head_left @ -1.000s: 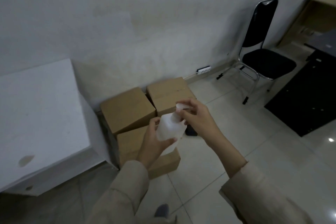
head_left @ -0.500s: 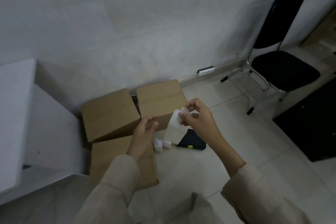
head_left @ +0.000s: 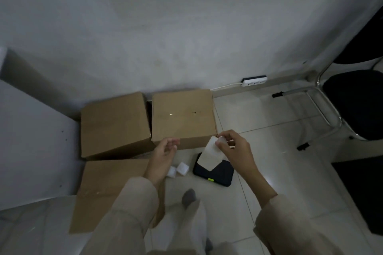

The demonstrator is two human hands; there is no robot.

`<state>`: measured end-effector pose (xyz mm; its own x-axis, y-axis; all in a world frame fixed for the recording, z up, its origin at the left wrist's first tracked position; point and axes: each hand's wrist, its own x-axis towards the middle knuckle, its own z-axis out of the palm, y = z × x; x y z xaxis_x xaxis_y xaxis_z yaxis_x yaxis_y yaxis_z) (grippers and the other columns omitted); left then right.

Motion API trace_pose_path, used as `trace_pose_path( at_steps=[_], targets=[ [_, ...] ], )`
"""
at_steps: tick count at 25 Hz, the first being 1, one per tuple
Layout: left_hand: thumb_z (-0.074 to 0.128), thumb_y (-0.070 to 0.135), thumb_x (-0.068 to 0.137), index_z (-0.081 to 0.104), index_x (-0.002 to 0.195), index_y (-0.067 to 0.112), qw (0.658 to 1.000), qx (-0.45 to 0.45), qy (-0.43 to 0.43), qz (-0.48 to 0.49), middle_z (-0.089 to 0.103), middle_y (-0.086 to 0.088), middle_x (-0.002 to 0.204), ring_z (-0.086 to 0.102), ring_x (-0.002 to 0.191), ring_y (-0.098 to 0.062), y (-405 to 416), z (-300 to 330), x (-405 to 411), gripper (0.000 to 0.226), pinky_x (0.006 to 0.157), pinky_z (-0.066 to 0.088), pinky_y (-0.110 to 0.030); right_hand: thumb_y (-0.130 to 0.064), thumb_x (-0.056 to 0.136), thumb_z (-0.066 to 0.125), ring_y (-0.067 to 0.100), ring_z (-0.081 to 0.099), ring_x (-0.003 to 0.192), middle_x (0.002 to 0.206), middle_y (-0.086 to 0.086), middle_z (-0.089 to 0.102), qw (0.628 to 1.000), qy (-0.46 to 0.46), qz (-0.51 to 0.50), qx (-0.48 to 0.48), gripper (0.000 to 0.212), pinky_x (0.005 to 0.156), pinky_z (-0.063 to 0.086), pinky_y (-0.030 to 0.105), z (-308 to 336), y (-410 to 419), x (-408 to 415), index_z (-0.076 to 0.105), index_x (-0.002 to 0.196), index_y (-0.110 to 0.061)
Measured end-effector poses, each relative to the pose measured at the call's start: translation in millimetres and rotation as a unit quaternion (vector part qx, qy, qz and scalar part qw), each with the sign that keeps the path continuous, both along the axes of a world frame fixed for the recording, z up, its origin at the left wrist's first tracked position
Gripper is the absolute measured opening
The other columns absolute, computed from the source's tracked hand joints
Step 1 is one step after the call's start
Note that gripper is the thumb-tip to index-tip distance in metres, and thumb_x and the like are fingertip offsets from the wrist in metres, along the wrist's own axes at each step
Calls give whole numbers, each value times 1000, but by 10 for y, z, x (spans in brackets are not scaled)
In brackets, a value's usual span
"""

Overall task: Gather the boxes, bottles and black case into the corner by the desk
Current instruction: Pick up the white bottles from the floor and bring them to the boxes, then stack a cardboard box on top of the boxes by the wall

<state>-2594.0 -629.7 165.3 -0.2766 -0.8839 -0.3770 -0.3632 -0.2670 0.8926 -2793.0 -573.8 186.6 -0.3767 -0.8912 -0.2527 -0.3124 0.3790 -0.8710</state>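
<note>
Three brown cardboard boxes stand by the wall beside the white desk (head_left: 31, 141): one at back left (head_left: 114, 126), one at back right (head_left: 182, 116), one in front (head_left: 107, 190). My right hand (head_left: 234, 151) grips a white plastic bottle (head_left: 211, 156) by its cap, hanging above the black case (head_left: 215, 174) that lies flat on the floor. Two small white bottles (head_left: 179, 170) stand on the tiles left of the case. My left hand (head_left: 163, 151) hovers empty with fingers apart, just in front of the back right box.
A black chair with a chrome frame (head_left: 352, 101) stands at the right. A white power strip (head_left: 254, 81) lies along the wall base. A black mat (head_left: 364, 194) covers the floor at far right. My socked foot (head_left: 189, 195) is on the tiles below the bottles.
My left hand let go of the white bottle; only my right hand holds it now, lower and above the black case. The view has tilted down toward the floor.
</note>
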Motion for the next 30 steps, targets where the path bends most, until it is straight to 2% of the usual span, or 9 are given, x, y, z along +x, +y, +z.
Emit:
trace_pose_path(
  at_steps=[3, 5, 8, 12, 16, 19, 21, 23, 30],
  targets=[
    [44, 3, 94, 55, 103, 15, 999, 28, -13, -20, 59, 6, 97, 53, 95, -9, -341, -381, -390, 18, 78, 40, -6, -13, 86, 58, 14, 57, 81, 88, -2, 62, 999, -10, -24, 23, 7, 65, 45, 17, -479, -310, -267, 62, 92, -12],
    [43, 5, 94, 54, 103, 16, 998, 48, -31, -28, 58, 7, 97, 53, 91, -2, -538, -713, -593, 19, 78, 40, -8, -12, 86, 58, 17, 57, 89, 93, 0, 63, 998, -10, -44, 46, 8, 71, 47, 24, -884, -466, -453, 62, 93, -10],
    [42, 4, 94, 54, 103, 20, 995, 68, -57, -45, 58, 5, 104, 53, 99, -7, -751, -1353, -833, 22, 87, 37, -21, -10, 85, 59, 22, 61, 88, 89, -1, 62, 993, -27, -89, 79, 6, 73, 53, 35, -1620, -649, -748, 62, 91, -11],
    [40, 5, 95, 52, 113, 20, 988, 49, -107, -103, 50, 4, 117, 45, 115, -13, -999, -2245, -1073, 27, 100, 33, -23, -9, 86, 57, 23, 61, 80, 85, 2, 61, 983, -41, -138, 110, 5, 63, 47, 25, -2640, -825, -996, 59, 87, -13],
    [41, 6, 95, 39, 137, 12, 966, 3, -191, -176, 33, -6, 146, 27, 137, -20, -1229, -3090, -1302, 43, 111, 16, -22, -8, 85, 57, 20, 57, 76, 74, -10, 57, 978, -35, -164, 123, 7, 58, 41, 11, -3505, -987, -1140, 58, 83, -14],
    [43, 11, 94, 20, 146, 19, 933, 17, -278, -228, 8, -4, 158, 6, 145, -24, -1304, -3623, -1395, 58, 118, 7, -31, -5, 85, 54, 19, 54, 77, 74, -9, 55, 974, -36, -171, 141, 7, 64, 42, 17, -4008, -1083, -1209, 57, 83, -11],
    [45, 16, 92, 6, 148, 28, 891, -23, -359, -277, -10, 0, 159, -6, 146, -29, -1259, -3823, -1433, 70, 118, 9, -42, -5, 85, 53, 19, 53, 78, 80, -1, 56, 974, -26, -159, 162, 7, 68, 44, 25, -4270, -1144, -1263, 59, 87, -8],
    [47, 18, 91, -7, 146, 34, 867, -46, -405, -287, -21, 3, 157, -14, 144, -31, -1165, -3876, -1454, 79, 116, 14, -47, -5, 86, 53, 19, 52, 80, 87, 4, 58, 972, -11, -144, 187, 10, 68, 42, 26, -4469, -1186, -1313, 60, 93, -4],
    [45, 20, 90, -13, 144, 37, 867, -35, -407, -284, -24, 6, 156, -16, 143, -31, -1159, -3866, -1466, 81, 113, 23, -47, 1, 87, 49, 21, 51, 88, 107, 22, 61, 968, 16, -64, 242, 20, 63, 32, 17, -4787, -1106, -1448, 59, 104, 2]
  ],
)
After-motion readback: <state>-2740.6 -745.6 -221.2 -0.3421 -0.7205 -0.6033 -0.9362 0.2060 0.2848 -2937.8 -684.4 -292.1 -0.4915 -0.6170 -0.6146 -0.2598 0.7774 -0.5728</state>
